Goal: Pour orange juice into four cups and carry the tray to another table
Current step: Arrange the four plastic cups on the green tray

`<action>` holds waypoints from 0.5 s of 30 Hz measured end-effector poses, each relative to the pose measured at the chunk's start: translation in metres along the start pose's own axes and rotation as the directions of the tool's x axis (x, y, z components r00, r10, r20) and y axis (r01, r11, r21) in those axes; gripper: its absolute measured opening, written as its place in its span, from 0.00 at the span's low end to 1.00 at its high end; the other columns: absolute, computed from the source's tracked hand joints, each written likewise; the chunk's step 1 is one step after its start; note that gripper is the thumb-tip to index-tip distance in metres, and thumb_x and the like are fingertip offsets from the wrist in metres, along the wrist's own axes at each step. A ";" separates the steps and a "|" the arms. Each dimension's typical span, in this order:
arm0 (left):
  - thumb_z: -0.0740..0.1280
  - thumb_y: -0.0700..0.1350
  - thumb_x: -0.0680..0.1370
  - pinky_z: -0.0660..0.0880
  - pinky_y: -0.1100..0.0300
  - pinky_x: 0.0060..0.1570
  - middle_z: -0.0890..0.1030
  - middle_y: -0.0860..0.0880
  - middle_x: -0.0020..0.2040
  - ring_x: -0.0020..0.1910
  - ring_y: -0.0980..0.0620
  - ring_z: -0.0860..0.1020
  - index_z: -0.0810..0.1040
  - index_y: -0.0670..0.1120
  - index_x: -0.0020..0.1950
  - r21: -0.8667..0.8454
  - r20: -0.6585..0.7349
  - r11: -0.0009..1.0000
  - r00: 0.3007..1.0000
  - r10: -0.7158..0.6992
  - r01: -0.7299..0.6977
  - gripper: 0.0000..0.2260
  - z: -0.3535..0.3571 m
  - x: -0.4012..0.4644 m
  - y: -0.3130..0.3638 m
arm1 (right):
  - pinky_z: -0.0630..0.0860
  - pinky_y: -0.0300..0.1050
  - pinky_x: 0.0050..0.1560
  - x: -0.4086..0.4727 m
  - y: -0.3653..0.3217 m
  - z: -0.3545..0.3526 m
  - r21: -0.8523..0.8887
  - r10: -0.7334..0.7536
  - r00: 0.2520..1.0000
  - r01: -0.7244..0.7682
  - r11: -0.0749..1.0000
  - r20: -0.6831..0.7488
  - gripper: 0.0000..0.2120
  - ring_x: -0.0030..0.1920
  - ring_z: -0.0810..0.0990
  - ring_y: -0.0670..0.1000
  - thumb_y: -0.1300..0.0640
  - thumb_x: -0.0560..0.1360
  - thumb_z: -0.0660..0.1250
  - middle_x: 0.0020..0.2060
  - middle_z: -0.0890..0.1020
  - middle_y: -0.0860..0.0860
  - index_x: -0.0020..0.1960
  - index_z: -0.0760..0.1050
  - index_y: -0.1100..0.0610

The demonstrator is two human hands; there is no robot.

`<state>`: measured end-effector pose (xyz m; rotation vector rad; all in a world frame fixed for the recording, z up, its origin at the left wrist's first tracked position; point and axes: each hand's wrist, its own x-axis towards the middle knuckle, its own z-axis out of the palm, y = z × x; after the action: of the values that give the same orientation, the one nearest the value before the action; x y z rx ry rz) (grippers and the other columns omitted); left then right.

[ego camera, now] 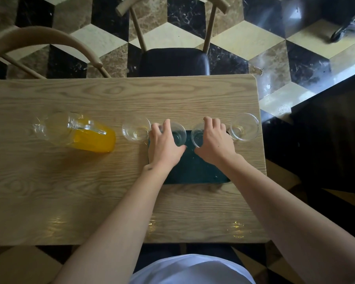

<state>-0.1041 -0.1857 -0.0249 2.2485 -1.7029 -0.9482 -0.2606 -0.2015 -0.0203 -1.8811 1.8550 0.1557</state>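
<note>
A glass pitcher of orange juice stands on the left of the wooden table. A dark green tray lies in front of me. Several clear empty cups form a row. My left hand grips the second cup, which sits at the tray's far left end. My right hand grips the third cup at the tray's far right end. The leftmost cup and the rightmost cup stand on the table beside the tray, untouched.
Two wooden chairs are behind the table: one with a black seat straight ahead, another curved back at far left. The table's right edge drops to a patterned marble floor. A dark counter stands at right.
</note>
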 end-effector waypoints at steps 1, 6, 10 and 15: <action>0.79 0.49 0.70 0.71 0.50 0.66 0.62 0.43 0.69 0.69 0.41 0.66 0.61 0.46 0.78 -0.006 -0.003 1.000 1.000 0.002 -0.002 0.42 0.000 0.001 0.000 | 0.77 0.51 0.50 0.001 0.000 0.000 -0.005 -0.005 1.000 0.005 1.000 -0.004 0.42 0.63 0.72 0.61 0.53 0.67 0.76 0.65 0.70 0.57 0.74 0.59 0.59; 0.77 0.63 0.69 0.72 0.48 0.67 0.60 0.44 0.74 0.73 0.43 0.65 0.58 0.49 0.81 -0.042 0.024 0.999 1.000 -0.010 0.011 0.47 -0.011 -0.005 0.000 | 0.77 0.53 0.54 0.004 0.000 0.001 -0.004 -0.010 1.000 0.010 1.000 0.013 0.47 0.65 0.71 0.61 0.51 0.65 0.78 0.67 0.69 0.57 0.76 0.57 0.59; 0.64 0.63 0.77 0.77 0.54 0.51 0.72 0.41 0.69 0.64 0.44 0.74 0.71 0.43 0.74 -0.037 -0.365 0.998 0.930 0.040 -0.058 0.32 -0.039 -0.020 -0.007 | 0.71 0.58 0.67 -0.006 0.007 -0.010 -0.003 -0.022 0.999 0.022 1.000 0.038 0.60 0.71 0.65 0.62 0.43 0.60 0.81 0.74 0.63 0.56 0.81 0.50 0.55; 0.68 0.47 0.78 0.78 0.50 0.56 0.75 0.40 0.62 0.61 0.41 0.76 0.77 0.39 0.66 -0.056 -0.536 0.992 0.841 0.068 -0.116 0.19 -0.054 -0.029 -0.038 | 0.63 0.62 0.69 -0.024 0.036 -0.032 -0.007 0.023 1.000 -0.023 1.000 -0.019 0.57 0.72 0.62 0.61 0.42 0.61 0.80 0.76 0.61 0.53 0.80 0.51 0.51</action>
<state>-0.0471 -0.1594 0.0098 2.0832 -1.4602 -0.3100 -0.3052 -0.1911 0.0085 -1.8734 1.8919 0.1530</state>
